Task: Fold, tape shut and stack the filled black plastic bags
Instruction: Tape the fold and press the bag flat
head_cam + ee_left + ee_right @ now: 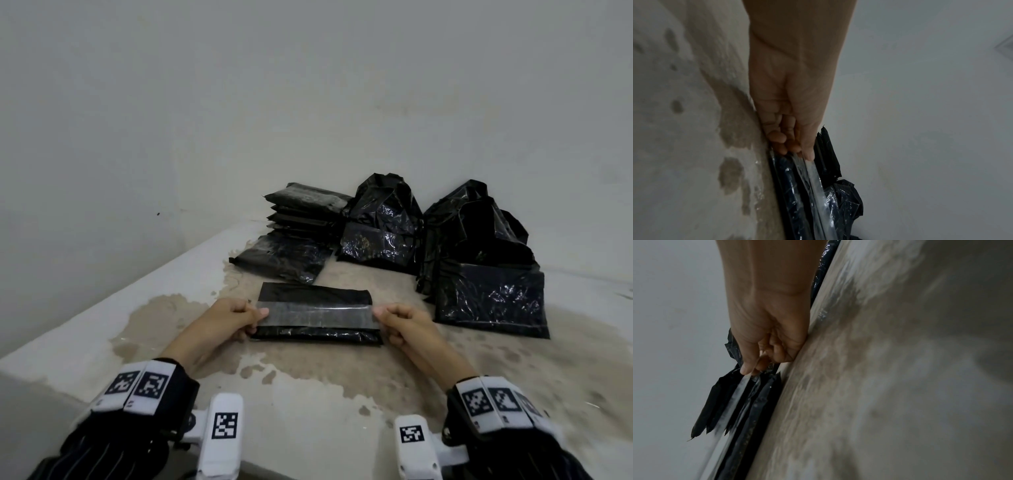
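Note:
A folded black bag [315, 294] lies flat on the stained table [308, 394] in front of me. A strip of clear tape [318, 315] is stretched across it. My left hand [236, 317] pinches the tape's left end and my right hand [399, 320] pinches its right end. In the left wrist view the left hand [797, 142] holds the tape [818, 191] between thumb and fingers over the bag [789, 186]. The right wrist view shows the right hand [760, 360] pinching the tape [740, 391] above the bag [760, 404].
A stack of flat taped bags [305, 214] stands at the back by the wall, with one more taped bag [284, 257] leaning in front. Unfolded filled bags [383, 222] [483, 263] sit at the back right. The table's left edge [102, 294] drops off.

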